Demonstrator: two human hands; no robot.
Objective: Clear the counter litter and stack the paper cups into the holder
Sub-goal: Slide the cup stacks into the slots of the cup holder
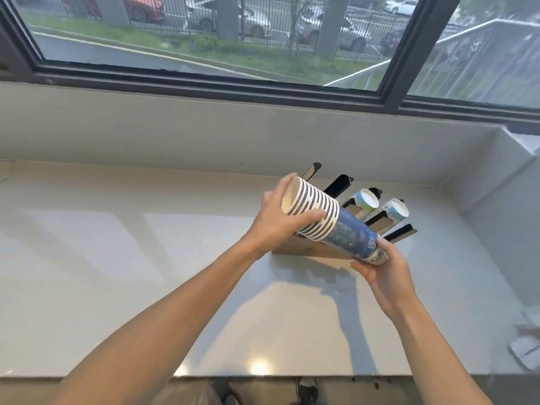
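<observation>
A long stack of nested paper cups [347,233], blue-patterned with white rims, is held slanted above the counter, mouth end up-left. My left hand [280,220] grips its rim end and my right hand [382,270] cups its base end. Right behind the stack stands the cup holder [301,248], a cardboard-coloured base with several black slanted dividers. Two of its right-hand slots hold cup stacks [368,200] [396,211] with their white bottoms facing me. The left-hand slots show no cups.
The pale counter [146,258] runs along a wall under a large window [204,39]. White paper litter [526,349] lies at the counter's right front corner. A raised ledge [502,185] closes off the right side.
</observation>
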